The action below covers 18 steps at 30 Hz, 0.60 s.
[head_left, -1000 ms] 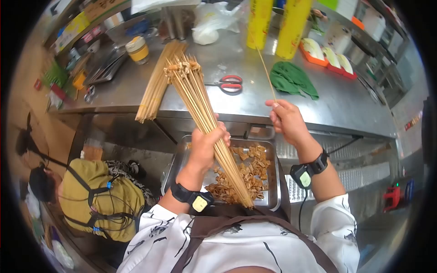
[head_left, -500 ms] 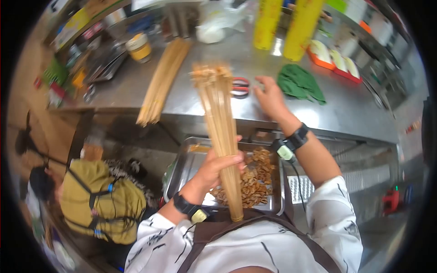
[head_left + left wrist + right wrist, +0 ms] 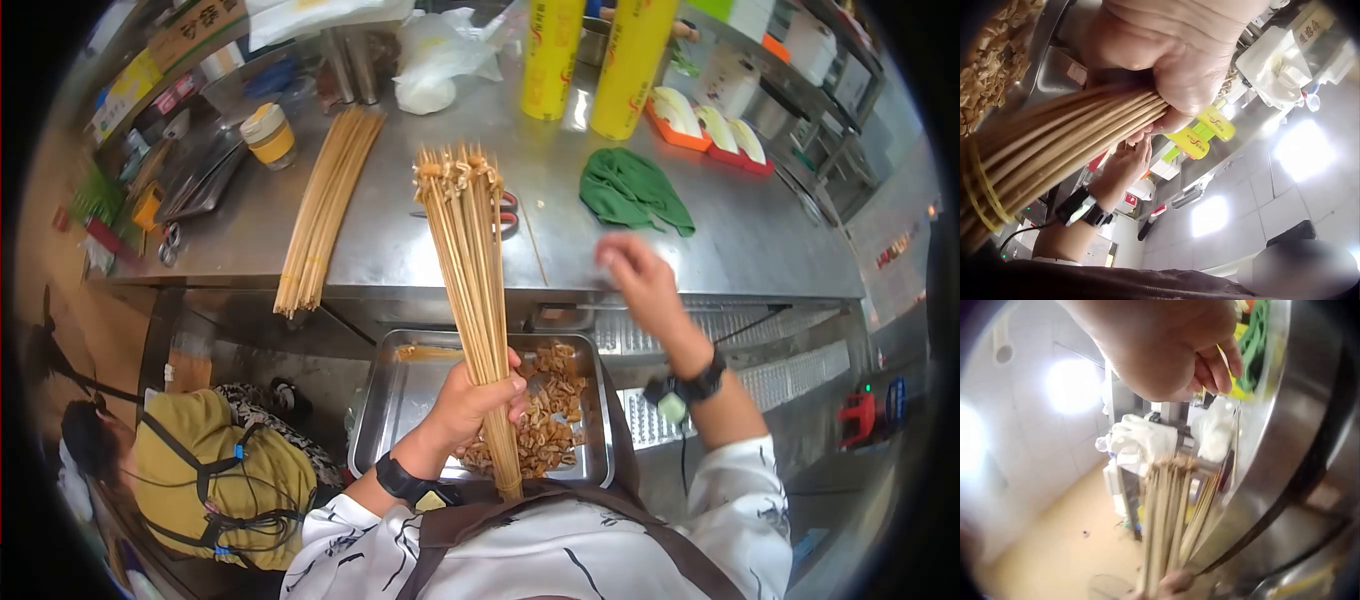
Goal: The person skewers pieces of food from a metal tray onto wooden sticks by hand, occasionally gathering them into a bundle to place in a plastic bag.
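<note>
My left hand [image 3: 478,400] grips a thick bundle of bamboo skewers [image 3: 472,270], held upright with pieces of food threaded near the pointed tips. Yellow rubber bands [image 3: 982,187] circle the bundle's lower end in the left wrist view. Beneath it, a metal tray [image 3: 400,385] holds brown, curled food pieces [image 3: 555,400]. Off to the right, my right hand [image 3: 645,285] hovers near the table's front edge with loosely bent fingers, nothing visible in them. A single skewer [image 3: 533,240] lies on the table beside red-and-black scissors [image 3: 509,215], partly hidden behind the bundle.
Another bundle of plain skewers [image 3: 325,210] lies on the steel table [image 3: 400,255] to the left. Farther back are a jar [image 3: 268,135], a white plastic bag [image 3: 430,75] and yellow rolls [image 3: 552,60]. A green cloth [image 3: 635,190] lies at right. Someone in a yellow-green top [image 3: 215,480] is at lower left.
The right hand has let go of the single skewer, which now lies on the table. The left hand has brought the bundle rightward and more upright.
</note>
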Each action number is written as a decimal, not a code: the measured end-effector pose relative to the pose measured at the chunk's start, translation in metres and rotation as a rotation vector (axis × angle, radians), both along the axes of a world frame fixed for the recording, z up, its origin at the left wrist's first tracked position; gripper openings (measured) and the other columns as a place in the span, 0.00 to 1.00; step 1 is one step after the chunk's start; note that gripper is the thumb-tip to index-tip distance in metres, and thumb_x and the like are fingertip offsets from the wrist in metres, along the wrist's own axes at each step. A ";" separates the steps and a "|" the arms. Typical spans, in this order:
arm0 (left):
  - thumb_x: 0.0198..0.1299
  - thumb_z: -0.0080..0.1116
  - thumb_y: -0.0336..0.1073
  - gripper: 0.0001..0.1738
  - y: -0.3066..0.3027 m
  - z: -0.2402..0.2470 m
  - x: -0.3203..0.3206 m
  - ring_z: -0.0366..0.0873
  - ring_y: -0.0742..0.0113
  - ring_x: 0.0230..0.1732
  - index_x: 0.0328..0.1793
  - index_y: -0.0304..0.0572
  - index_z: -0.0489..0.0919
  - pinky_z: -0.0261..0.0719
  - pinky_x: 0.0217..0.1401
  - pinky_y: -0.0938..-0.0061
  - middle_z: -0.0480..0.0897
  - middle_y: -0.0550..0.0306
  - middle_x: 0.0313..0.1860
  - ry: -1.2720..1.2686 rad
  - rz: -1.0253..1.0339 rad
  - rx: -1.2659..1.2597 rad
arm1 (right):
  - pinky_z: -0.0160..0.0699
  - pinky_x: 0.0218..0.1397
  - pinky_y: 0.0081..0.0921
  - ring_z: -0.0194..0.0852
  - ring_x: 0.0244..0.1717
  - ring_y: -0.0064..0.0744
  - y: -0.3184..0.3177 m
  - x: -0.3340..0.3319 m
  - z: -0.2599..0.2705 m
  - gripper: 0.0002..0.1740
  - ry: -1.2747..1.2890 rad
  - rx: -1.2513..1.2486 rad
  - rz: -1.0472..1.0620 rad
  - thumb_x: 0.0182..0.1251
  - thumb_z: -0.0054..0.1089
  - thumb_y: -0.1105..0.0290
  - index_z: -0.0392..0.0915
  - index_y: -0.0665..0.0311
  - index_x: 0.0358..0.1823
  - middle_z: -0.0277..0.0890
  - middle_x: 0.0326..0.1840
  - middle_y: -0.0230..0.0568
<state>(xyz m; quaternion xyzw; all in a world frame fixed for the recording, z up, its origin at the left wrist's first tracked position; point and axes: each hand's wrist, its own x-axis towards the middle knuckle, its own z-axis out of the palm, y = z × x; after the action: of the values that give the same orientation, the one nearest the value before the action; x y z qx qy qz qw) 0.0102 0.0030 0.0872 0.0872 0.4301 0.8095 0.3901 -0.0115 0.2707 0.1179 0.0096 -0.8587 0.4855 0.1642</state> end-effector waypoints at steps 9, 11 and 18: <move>0.53 0.58 0.28 0.23 0.020 -0.010 0.009 0.79 0.61 0.43 0.56 0.39 0.69 0.77 0.46 0.69 0.80 0.53 0.40 0.834 0.451 -0.475 | 0.70 0.56 0.27 0.71 0.52 0.28 -0.127 0.036 -0.019 0.34 -0.278 -0.309 0.415 0.53 0.69 0.62 0.66 0.68 0.58 0.74 0.51 0.41; 0.51 0.59 0.26 0.21 0.017 -0.015 0.008 0.75 0.64 0.47 0.53 0.38 0.71 0.74 0.50 0.69 0.77 0.55 0.46 0.825 0.335 -0.659 | 0.71 0.54 0.26 0.72 0.50 0.27 -0.133 0.037 -0.022 0.30 -0.321 -0.481 0.344 0.52 0.68 0.63 0.68 0.68 0.55 0.75 0.47 0.40; 0.49 0.61 0.25 0.23 0.009 -0.020 0.018 0.77 0.68 0.43 0.54 0.36 0.70 0.77 0.43 0.73 0.78 0.57 0.39 0.551 0.414 -0.403 | 0.71 0.54 0.26 0.72 0.49 0.28 -0.121 0.023 0.020 0.29 -0.350 -0.215 0.540 0.54 0.67 0.61 0.69 0.68 0.54 0.75 0.47 0.40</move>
<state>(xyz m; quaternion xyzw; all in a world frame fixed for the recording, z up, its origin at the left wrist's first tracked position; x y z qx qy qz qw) 0.0284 0.0120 0.0668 0.1343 0.6775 0.7165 0.0978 0.0115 0.1499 0.1379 0.1357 -0.7840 0.5937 -0.1201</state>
